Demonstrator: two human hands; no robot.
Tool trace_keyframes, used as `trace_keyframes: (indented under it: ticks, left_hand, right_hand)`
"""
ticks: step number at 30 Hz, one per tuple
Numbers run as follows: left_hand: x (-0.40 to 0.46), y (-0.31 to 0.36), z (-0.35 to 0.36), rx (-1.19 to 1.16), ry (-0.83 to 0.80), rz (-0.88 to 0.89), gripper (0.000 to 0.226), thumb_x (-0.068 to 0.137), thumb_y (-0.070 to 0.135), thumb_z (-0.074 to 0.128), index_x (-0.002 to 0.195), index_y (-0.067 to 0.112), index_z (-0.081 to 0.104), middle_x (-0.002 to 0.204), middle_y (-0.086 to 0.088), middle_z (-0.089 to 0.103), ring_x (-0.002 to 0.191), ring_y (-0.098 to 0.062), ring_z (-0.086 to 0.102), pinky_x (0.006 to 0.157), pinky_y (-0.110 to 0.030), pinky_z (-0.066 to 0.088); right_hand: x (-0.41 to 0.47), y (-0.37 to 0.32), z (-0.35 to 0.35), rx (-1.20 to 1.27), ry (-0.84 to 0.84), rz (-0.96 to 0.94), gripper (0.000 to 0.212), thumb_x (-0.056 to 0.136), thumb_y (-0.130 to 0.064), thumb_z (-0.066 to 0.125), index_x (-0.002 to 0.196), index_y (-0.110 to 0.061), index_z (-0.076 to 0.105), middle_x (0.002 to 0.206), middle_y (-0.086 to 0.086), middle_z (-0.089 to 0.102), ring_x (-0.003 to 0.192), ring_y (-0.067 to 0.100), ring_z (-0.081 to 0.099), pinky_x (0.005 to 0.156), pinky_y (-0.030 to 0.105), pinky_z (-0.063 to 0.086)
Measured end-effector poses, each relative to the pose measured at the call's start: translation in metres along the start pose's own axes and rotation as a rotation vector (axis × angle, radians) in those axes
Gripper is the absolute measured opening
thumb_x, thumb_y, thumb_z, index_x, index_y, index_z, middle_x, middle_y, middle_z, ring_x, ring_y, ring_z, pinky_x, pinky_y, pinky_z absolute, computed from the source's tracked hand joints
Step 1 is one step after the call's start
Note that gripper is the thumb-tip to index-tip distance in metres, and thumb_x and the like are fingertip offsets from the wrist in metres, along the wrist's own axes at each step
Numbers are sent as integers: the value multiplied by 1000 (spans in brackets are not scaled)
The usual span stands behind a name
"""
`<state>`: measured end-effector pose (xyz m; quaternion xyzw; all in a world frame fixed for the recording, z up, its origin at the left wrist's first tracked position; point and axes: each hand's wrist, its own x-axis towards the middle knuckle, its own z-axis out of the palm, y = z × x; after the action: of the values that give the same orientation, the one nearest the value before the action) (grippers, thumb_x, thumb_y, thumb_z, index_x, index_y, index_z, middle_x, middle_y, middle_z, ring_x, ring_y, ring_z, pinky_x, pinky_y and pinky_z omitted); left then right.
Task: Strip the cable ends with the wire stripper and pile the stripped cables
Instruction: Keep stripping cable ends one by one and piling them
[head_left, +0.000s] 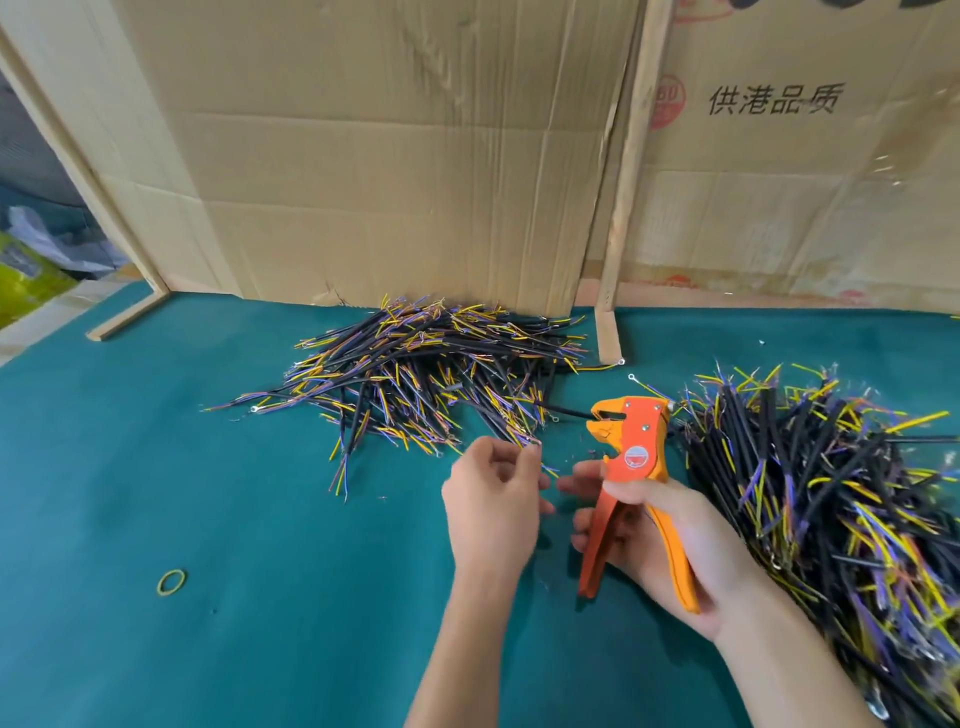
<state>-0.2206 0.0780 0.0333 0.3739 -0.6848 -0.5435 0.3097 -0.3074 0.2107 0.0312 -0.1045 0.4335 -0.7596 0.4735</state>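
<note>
My right hand (670, 535) grips the handles of an orange wire stripper (631, 457), held upright with its jaws pointing left. A short black cable (563, 411) sticks out of the jaws toward the left. My left hand (493, 499) is just left of the tool, its fingers curled, pinching thin coloured wire ends (535, 447) at the near edge of the middle pile. A pile of black cables (426, 369) with yellow and purple cores lies in the middle of the table. A larger heap of similar cables (831, 499) lies at the right.
The table has a teal cloth (260, 493). Cardboard sheets (389, 156) and wooden slats (628, 171) wall off the back. A yellow rubber band (171, 581) lies at the front left. Small bits of stripped insulation (574, 457) dot the cloth near my hands.
</note>
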Motion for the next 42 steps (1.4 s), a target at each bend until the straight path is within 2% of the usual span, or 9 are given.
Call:
trace_keyframes:
  ticks: [5, 9, 16, 19, 25, 29, 34, 40, 42]
  left_hand:
    - [-25, -16, 15, 46, -20, 228, 22, 94, 14, 68, 76, 21, 58, 68, 11, 66, 54, -10, 58, 51, -12, 40]
    - [-20, -20, 14, 112, -47, 308, 21, 92, 13, 70, 75, 22, 60, 68, 12, 66, 57, -13, 57, 54, -15, 42]
    - [-18, -20, 20, 209, -95, 278, 26, 79, 29, 75, 67, 38, 54, 61, 20, 61, 53, -4, 51, 51, -16, 35]
    - [-19, -17, 20, 164, -123, 246, 10, 71, 37, 69, 70, 35, 59, 60, 19, 62, 53, -3, 54, 52, -20, 39]
    - [-19, -15, 20, 123, -114, 221, 11, 66, 35, 67, 70, 28, 60, 61, 11, 63, 54, -10, 54, 52, -26, 45]
    - [-19, -17, 20, 39, -56, 221, 22, 76, 25, 81, 68, 23, 61, 62, 8, 65, 50, -6, 50, 51, -20, 44]
    - [-19, -17, 21, -17, -27, 212, 24, 81, 19, 82, 67, 23, 63, 62, 6, 66, 49, -4, 50, 51, -17, 44]
    - [-21, -15, 19, -10, -80, 271, 23, 84, 23, 81, 69, 23, 63, 63, 8, 66, 51, -12, 51, 52, -23, 45]
    - [-20, -15, 18, -27, -106, 295, 24, 86, 26, 79, 68, 22, 64, 59, 9, 63, 50, -9, 46, 50, -21, 40]
  right_hand:
    - [-6, -4, 2, 28, -132, -31, 60, 72, -15, 77, 126, 7, 64, 118, 26, 64, 72, 34, 61, 70, 45, 57]
    - [-9, -10, 3, 13, -187, -99, 64, 73, -16, 78, 131, 5, 61, 140, 24, 59, 73, 32, 62, 74, 43, 56]
    - [-6, -16, -2, 54, -217, -191, 66, 77, -19, 80, 136, 3, 59, 146, 22, 55, 77, 29, 63, 82, 43, 53]
    - [-5, -18, -5, 70, -215, -208, 63, 78, -20, 79, 135, 1, 61, 146, 20, 55, 77, 29, 64, 82, 42, 53]
    - [-4, -17, -3, 6, -210, -170, 65, 75, -21, 80, 134, 0, 62, 136, 31, 55, 77, 30, 63, 81, 42, 52]
    - [-5, -15, -1, 20, -192, -156, 58, 78, -16, 72, 132, 1, 63, 143, 27, 54, 75, 30, 62, 77, 42, 55]
    - [-5, -14, -2, 40, -188, -142, 52, 83, -12, 63, 133, 1, 63, 145, 20, 56, 76, 30, 62, 76, 42, 56]
    - [-6, -15, -4, 20, -281, -164, 66, 80, -23, 75, 138, 1, 58, 150, 18, 52, 80, 27, 64, 82, 39, 55]
    - [-5, -15, -6, 37, -288, -168, 67, 80, -24, 76, 139, 2, 56, 151, 19, 51, 81, 27, 64, 82, 39, 55]
